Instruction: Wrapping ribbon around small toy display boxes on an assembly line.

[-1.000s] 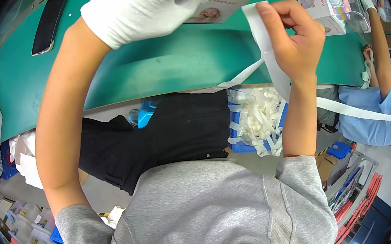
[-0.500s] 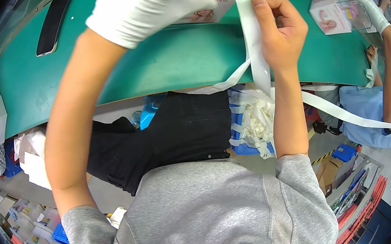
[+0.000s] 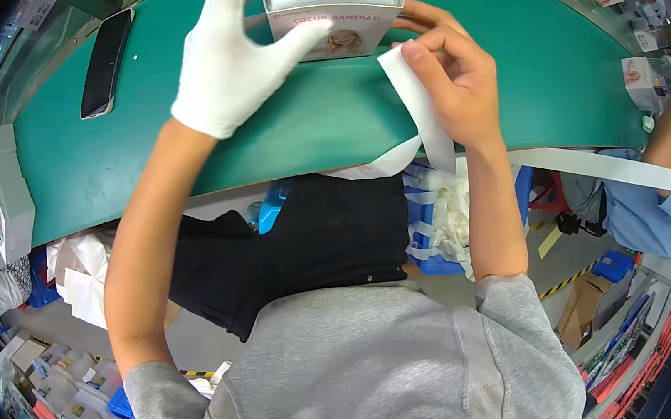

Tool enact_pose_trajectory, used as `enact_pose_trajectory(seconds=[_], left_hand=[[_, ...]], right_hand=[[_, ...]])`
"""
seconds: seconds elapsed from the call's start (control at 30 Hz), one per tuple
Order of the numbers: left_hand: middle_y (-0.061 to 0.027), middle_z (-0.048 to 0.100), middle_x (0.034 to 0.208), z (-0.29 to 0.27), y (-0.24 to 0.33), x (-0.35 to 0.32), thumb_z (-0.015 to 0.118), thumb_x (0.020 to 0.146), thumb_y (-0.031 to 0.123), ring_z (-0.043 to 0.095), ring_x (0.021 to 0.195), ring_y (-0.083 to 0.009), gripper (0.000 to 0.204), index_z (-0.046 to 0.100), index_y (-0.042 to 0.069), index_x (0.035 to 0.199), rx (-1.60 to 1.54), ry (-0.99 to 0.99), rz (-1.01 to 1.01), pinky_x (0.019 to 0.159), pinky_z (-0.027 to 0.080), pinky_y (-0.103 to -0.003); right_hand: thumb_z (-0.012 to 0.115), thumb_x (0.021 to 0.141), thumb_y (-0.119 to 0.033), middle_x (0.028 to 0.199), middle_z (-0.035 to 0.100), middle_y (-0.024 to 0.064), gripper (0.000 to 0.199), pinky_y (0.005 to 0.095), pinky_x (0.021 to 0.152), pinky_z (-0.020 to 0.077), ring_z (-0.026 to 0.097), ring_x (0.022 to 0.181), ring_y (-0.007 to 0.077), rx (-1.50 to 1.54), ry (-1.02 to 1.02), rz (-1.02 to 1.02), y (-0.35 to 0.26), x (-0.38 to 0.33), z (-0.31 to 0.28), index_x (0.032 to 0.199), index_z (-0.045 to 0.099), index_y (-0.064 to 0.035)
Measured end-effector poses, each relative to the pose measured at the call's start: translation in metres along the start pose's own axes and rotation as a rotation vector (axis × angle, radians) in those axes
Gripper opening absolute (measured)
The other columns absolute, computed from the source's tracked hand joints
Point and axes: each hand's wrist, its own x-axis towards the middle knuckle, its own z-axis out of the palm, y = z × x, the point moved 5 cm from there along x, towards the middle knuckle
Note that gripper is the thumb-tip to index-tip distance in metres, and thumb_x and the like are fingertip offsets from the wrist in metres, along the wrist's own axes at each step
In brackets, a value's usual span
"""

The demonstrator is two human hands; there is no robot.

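At the top of the head view, a white box (image 3: 371, 36) with a printed front and a clear upper part stands on the green table (image 3: 300, 126). Something yellow and pink shows inside it. My left hand (image 3: 229, 76), in a white glove, holds the box by its left side, thumb across the front and fingers partly hidden. My bare right hand (image 3: 460, 77) pinches a white strip (image 3: 424, 111) between thumb and fingers. Its farther fingers reach to the box's right side. The strip hangs down past the table's near edge.
A black phone (image 3: 107, 66) lies at the far left of the table. Below the near edge, a blue crate (image 3: 434, 264) holds crumpled white strips. At the right, a co-worker in blue (image 3: 654, 208) handles another box (image 3: 643, 84). A grey tray (image 3: 10, 186) stands at the left.
My right hand has come closer to the box with the strip, its fingers now beside the box. More of the box shows now. The co-worker's box appears farther right.
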Motion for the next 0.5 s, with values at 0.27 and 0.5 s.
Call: enact_pose_trajectory(seconds=[0.27,0.5], left_hand=[[-0.0210,0.061,0.134,0.083,0.008,0.056,0.078,0.085,0.009,0.061,0.124,-0.0260,0.075,0.039,-0.004,0.148,-0.644,0.137,0.655,0.104,0.049,-0.035],[-0.0271,0.059,0.133,0.183,0.052,0.111,0.066,0.098,0.031,0.063,0.119,-0.0432,0.063,0.039,0.001,0.147,-0.302,-0.077,0.099,0.100,0.052,-0.043]], right_hand=[[0.066,0.096,-0.002,0.143,0.053,0.0301,0.010,0.0412,0.098,0.0561,0.059,0.127,0.0343,-0.265,0.092,-0.026,-0.003,-0.015,-0.066,0.091,0.067,0.0062],[0.072,0.092,-0.004,0.146,0.053,0.0305,0.010,0.0384,0.103,0.0483,0.056,0.133,0.0362,-0.355,0.357,0.041,0.001,-0.036,-0.163,0.088,0.069,0.0044]])
